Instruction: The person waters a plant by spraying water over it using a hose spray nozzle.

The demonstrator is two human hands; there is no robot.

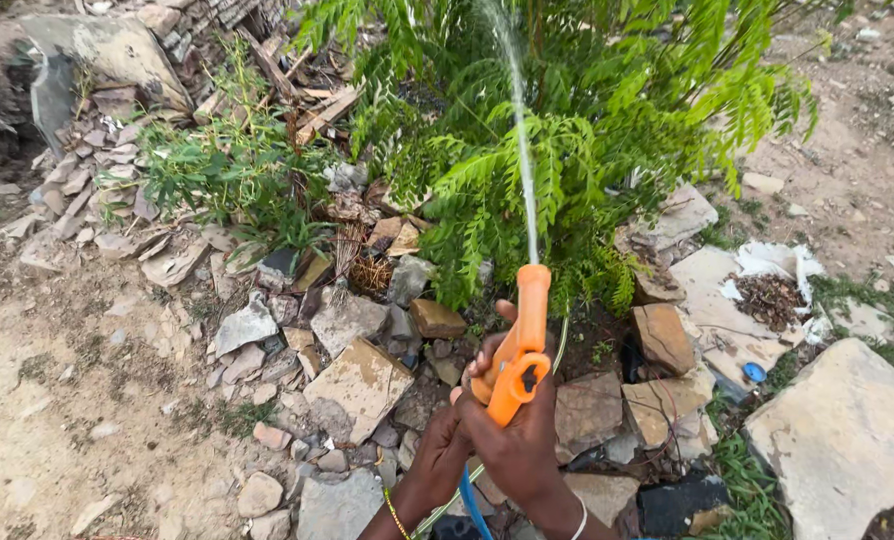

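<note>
**Watering the leafy bush with the orange spray gun**

I hold the orange spray nozzle (pixel 519 355) in both hands, low near the bottom edge of the ground (pixel 57 420) I stand over. My right hand (pixel 519 445) is clenched round its grip, fingers (pixel 487 360) wrapped over the trigger side. My left hand (pixel 439 455) sits just beside and under it; it looks closed on the base of the nozzle or the blue hose (pixel 474 510), though the right hand hides most of it, so I cannot be sure which.

The barrel points up and away from me, and a thin jet of water (pixel 519 140) runs from its tip into the green bush (pixel 577 130) at the upper middle. Broken stone slabs (pixel 357 385) and rubble ring the bush's foot, with a big flat stone (pixel 847 430) at the lower right.

As I judge it, the watering is under way: water is reaching the foliage. The soil at the base looks only slightly dark, and the smaller plant (pixel 232 170) to the left appears dry, so most remains.
</note>
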